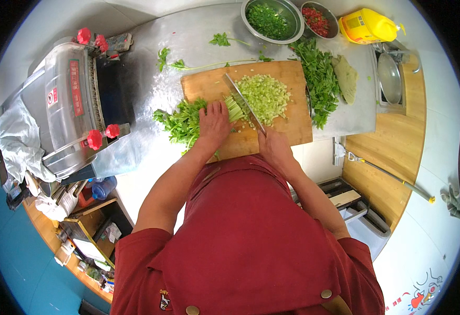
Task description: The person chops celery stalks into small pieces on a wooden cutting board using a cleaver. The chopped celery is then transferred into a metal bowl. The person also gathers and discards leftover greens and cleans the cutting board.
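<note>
A wooden cutting board [249, 143] lies on the steel table in front of me. My left hand [215, 120] presses down on a bunch of leafy celery [184, 122], its fingers over the stalks. The cut end of the stalks [234, 108] points right, towards the blade. My right hand [274, 145] grips the handle of a kitchen knife [247, 104], whose blade slants up and left across the board beside the stalk ends. To the right of the blade sits a heap of diced pale green celery [265, 96]. The knife's handle is mostly hidden in my fist.
Behind the board stand a steel bowl of chopped greens [267, 21], a smaller bowl of chopped red pepper [315, 21] and a yellow jug [368, 26]. Leafy celery tops [318, 82] lie right of the board. A steel machine with red knobs [72, 94] occupies the left; a sink [389, 78] is far right.
</note>
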Available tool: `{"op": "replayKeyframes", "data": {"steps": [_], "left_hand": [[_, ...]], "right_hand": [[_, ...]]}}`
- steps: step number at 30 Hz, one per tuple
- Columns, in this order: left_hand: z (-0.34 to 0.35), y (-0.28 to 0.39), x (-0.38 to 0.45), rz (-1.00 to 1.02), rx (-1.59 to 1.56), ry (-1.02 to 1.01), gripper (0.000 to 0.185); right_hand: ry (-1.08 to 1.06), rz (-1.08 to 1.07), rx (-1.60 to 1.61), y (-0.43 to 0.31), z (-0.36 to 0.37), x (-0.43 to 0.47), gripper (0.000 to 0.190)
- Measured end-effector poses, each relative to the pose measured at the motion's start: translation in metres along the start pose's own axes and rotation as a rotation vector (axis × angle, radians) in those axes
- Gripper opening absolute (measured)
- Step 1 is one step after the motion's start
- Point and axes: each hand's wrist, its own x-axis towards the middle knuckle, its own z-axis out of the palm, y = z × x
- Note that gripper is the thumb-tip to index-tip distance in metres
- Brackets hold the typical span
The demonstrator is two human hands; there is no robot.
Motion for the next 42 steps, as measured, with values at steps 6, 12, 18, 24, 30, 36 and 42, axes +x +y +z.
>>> {"op": "replayKeyframes", "data": {"steps": [6,12,18,24,30,36,42], "left_hand": [[-0.002,0.0,0.0,0.001,-0.045,-0.02,0.079],[-0.002,0.0,-0.001,0.019,0.002,0.02,0.079],[0.0,-0.001,0.0,-0.004,-0.07,-0.05,0.078],[-0.001,-0.002,0.0,0.009,-0.063,0.0,0.074],[-0.003,-0.001,0.002,-0.019,-0.048,-0.079,0.073],[0.0,0.0,0.0,-0.023,-0.066,0.006,0.072],[0.006,-0.002,0.0,-0.01,-0.073,-0.029,0.073]], "right_hand": [[-0.157,0.069,-0.031,0.015,0.014,0.016,0.03],[-0.122,0.078,-0.01,0.013,0.04,0.049,0.031],[-0.075,0.114,0.038,-0.007,0.01,0.019,0.032],[-0.229,0.168,-0.122,0.002,0.013,0.005,0.034],[-0.164,0.018,-0.054,0.015,0.055,0.044,0.033],[-0.051,0.193,0.087,-0.003,0.034,0.033,0.036],[-0.171,0.068,-0.063,-0.005,0.012,-0.003,0.036]]}}
